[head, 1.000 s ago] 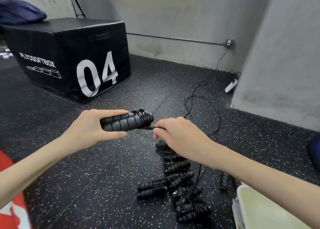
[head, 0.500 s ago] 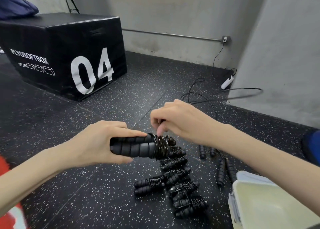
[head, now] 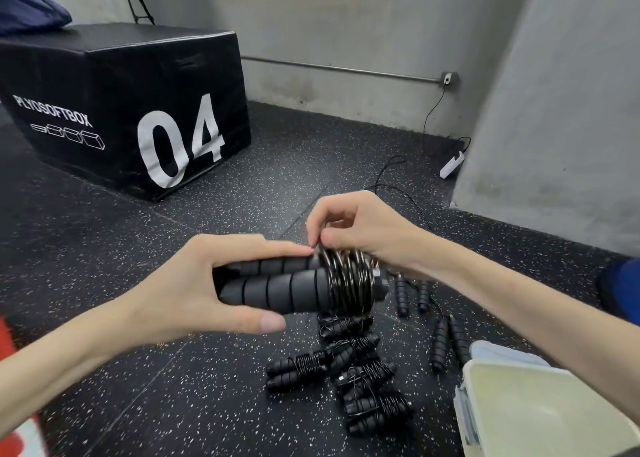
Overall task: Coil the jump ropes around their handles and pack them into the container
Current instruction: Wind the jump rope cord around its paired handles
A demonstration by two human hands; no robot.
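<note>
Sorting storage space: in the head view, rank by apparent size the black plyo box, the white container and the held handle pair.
1. Black foam plyo box
2. White plastic container, partly cropped
3. Held black foam handle pair, enlarged by nearness

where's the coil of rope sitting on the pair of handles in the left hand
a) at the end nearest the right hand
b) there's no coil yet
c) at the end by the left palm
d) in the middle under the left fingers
a: the left hand grips the two handles by their bare foam, and the coil wraps the far end, right where the right hand pinches the rope.
</note>
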